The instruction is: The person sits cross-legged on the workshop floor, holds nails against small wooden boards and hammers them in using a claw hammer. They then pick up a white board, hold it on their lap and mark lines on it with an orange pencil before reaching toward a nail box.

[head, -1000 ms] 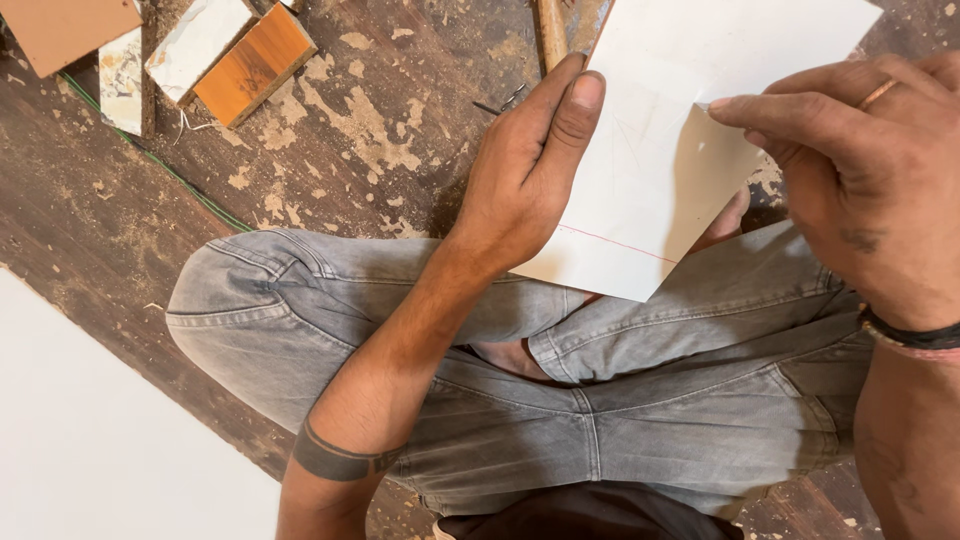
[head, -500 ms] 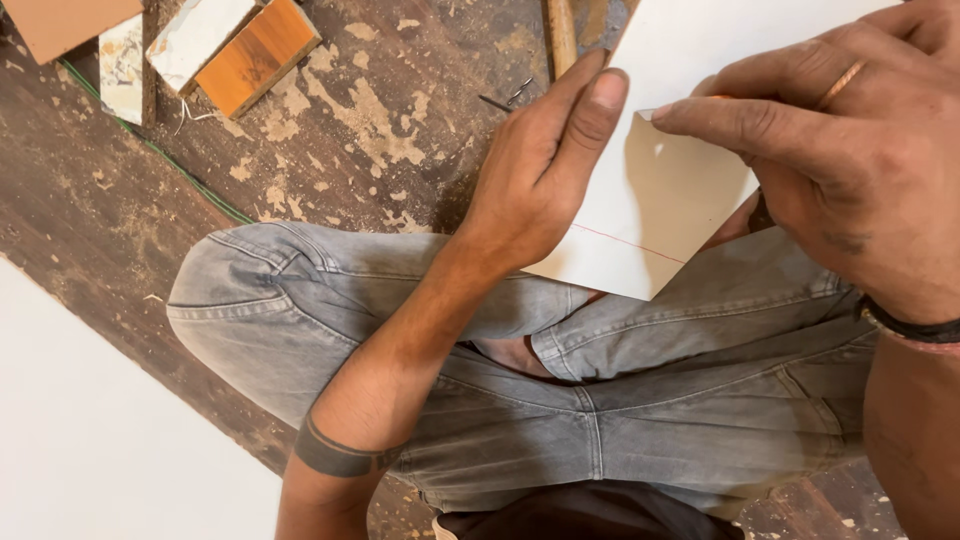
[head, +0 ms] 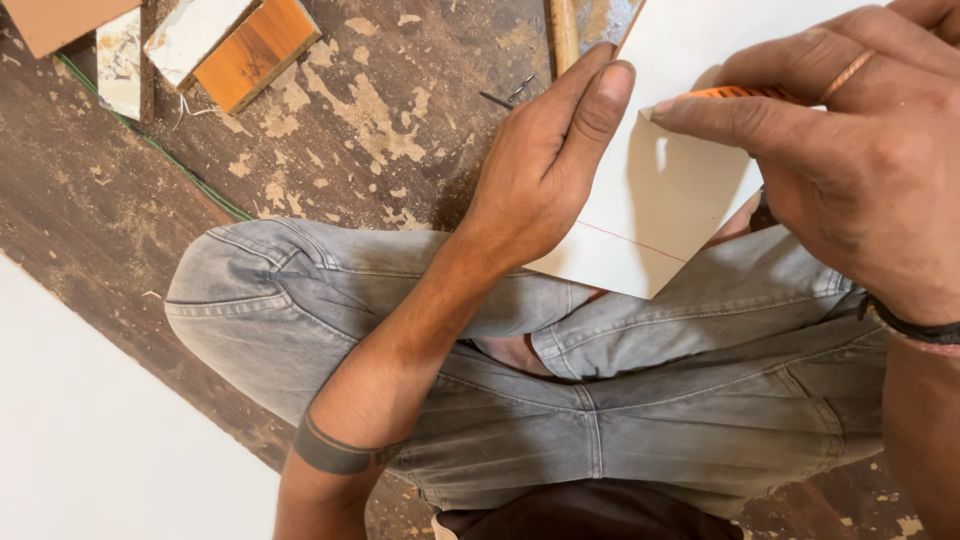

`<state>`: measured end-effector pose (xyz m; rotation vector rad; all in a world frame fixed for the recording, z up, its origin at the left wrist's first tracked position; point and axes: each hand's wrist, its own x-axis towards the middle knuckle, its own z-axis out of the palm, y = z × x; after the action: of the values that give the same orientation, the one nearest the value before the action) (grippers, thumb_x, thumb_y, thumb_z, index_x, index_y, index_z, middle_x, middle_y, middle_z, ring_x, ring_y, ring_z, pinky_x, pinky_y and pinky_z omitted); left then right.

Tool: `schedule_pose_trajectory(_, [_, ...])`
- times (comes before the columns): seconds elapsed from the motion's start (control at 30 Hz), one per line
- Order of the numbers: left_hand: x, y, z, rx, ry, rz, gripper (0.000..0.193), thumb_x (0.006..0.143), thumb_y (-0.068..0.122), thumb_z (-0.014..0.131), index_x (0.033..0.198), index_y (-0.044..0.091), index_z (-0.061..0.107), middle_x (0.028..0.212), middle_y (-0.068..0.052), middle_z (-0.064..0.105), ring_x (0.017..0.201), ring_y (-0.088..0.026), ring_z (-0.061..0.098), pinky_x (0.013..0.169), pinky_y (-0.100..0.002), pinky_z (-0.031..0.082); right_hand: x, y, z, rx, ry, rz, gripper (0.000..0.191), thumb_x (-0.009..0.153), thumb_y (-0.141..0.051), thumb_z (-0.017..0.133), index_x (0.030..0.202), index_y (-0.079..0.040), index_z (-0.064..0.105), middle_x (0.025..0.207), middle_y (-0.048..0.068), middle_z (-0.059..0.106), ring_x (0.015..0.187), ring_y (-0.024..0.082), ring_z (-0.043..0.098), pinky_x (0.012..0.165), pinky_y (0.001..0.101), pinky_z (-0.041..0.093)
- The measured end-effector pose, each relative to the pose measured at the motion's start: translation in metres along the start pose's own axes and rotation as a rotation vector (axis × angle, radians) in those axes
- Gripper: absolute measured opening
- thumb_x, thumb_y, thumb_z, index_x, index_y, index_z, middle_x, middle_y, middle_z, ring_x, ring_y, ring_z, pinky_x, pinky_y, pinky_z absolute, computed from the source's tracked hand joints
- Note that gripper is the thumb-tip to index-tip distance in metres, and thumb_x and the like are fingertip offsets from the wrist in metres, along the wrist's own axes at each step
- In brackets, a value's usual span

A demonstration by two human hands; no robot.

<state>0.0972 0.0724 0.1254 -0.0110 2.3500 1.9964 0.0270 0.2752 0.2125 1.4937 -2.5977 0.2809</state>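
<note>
Sheet: on the crossed legs, under both hands.
Wood offcuts: floor's far-left corner.
Nails: left of sheet.

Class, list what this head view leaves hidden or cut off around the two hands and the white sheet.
- White sheet: its top is cut off by the frame edge.
- Orange tool: mostly hidden under the right hand, kind unclear.
- Sheet's left edge: covered by the left hand.
- Wooden handle: cut off at the top.
</note>
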Motion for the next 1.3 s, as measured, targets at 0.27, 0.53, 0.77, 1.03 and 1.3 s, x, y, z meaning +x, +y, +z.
schedule_pose_trajectory(0.27, [0.001, 0.000, 0.002, 0.007, 0.050, 0.102, 0.065, 0.117, 0.059, 0.029, 0.135, 0.002, 0.054, 0.080, -0.007, 0.067, 0.076, -0.017, 0.071, 0.068, -0.035, 0.057, -0.024, 0.044, 0.033, 0.869, 0.053, 0.164, 0.015, 0.108, 0.007, 0.061, 0.120, 0.000, 0.066, 0.111, 0.016, 0.066, 0.106, 0.020, 0.069, 0.105, 0.0329, 0.060])
schedule_pose_trajectory(0.53, [0.000, 0.003, 0.000, 0.005, -0.003, 0.009, 0.068, 0.116, 0.061, 0.027, 0.132, 0.004, 0.061, 0.077, -0.007, 0.069, 0.072, -0.017, 0.073, 0.067, -0.033, 0.057, -0.051, 0.058, 0.040, 0.520, 0.099, 0.066, 0.019, 0.119, 0.013, 0.051, 0.129, 0.003, 0.063, 0.112, 0.016, 0.069, 0.108, 0.022, 0.071, 0.099, 0.0289, 0.062])
schedule_pose_trajectory(0.77, [-0.001, 0.003, 0.000, -0.025, 0.005, -0.015, 0.072, 0.113, 0.063, 0.024, 0.138, 0.005, 0.060, 0.087, -0.009, 0.071, 0.082, -0.021, 0.075, 0.076, -0.037, 0.059, -0.037, -0.002, 0.022, 0.620, 0.170, 0.302, 0.023, 0.114, 0.011, 0.061, 0.136, 0.007, 0.062, 0.113, 0.019, 0.071, 0.099, 0.022, 0.073, 0.083, 0.0258, 0.060])
schedule_pose_trajectory(1.03, [-0.001, 0.004, -0.001, -0.032, 0.005, -0.017, 0.071, 0.115, 0.065, 0.024, 0.133, 0.007, 0.060, 0.088, -0.009, 0.072, 0.083, -0.022, 0.077, 0.078, -0.037, 0.059, 0.000, -0.045, 0.000, 0.406, 0.199, 0.375, 0.030, 0.103, 0.015, 0.065, 0.132, 0.009, 0.062, 0.097, 0.019, 0.074, 0.087, 0.022, 0.075, 0.078, 0.0297, 0.060])
schedule_pose_trajectory(1.3, [-0.001, 0.007, 0.000, -0.028, 0.018, -0.014, 0.068, 0.113, 0.063, 0.027, 0.131, 0.007, 0.060, 0.088, -0.010, 0.073, 0.088, -0.023, 0.078, 0.080, -0.038, 0.059, 0.003, -0.051, 0.003, 0.552, 0.233, 0.437, 0.021, 0.114, 0.014, 0.060, 0.135, 0.012, 0.059, 0.100, 0.020, 0.074, 0.090, 0.020, 0.077, 0.079, 0.0270, 0.063])
